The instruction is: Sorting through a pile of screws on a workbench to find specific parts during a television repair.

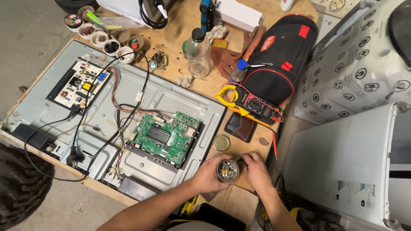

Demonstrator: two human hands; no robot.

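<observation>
jar: contents too small for you to tell | tyre at 8 o'clock: cut by edge | your forearms: cut at bottom edge

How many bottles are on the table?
2. A big clear bottle with a black cap stands near the table's far edge. A small bottle with a blue cap stands right of it, against the black bag. More could be hidden behind the bag.

Bare wood between brass lid and green board seems free; multimeter blocks beyond.
</observation>
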